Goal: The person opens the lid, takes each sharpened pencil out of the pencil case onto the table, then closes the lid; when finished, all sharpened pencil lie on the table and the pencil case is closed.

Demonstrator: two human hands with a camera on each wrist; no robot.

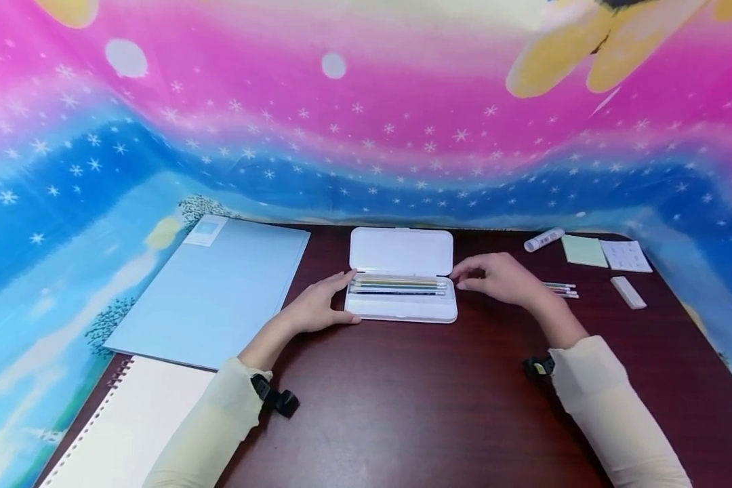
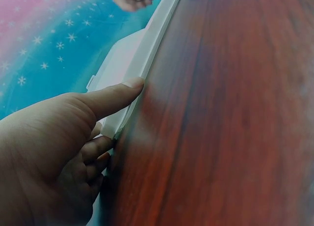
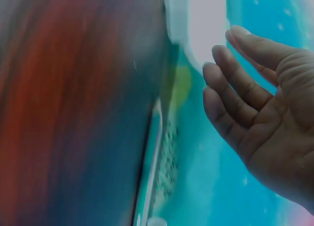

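A white pencil case point(image 1: 401, 309) lies on the table with its lid point(image 1: 400, 249) folded back. Several pencils point(image 1: 396, 285) lie side by side in its rear part. My left hand point(image 1: 314, 303) holds the case's left end, thumb along the front edge and fingers toward the hinge; the left wrist view shows the thumb point(image 2: 115, 99) against the white side wall. Just right of the case, near the hinge, my right hand point(image 1: 500, 278) is raised with loosely bent fingers. Nothing shows in its palm point(image 3: 274, 132) in the right wrist view.
Several more pencils point(image 1: 562, 290) lie partly behind my right forearm. A glue stick point(image 1: 544, 240), green sticky notes point(image 1: 584, 250), a white printed slip point(image 1: 626, 256) and an eraser point(image 1: 628, 292) are at the right. At the left, a blue folder point(image 1: 213, 291) overlaps a spiral notebook point(image 1: 140, 420).
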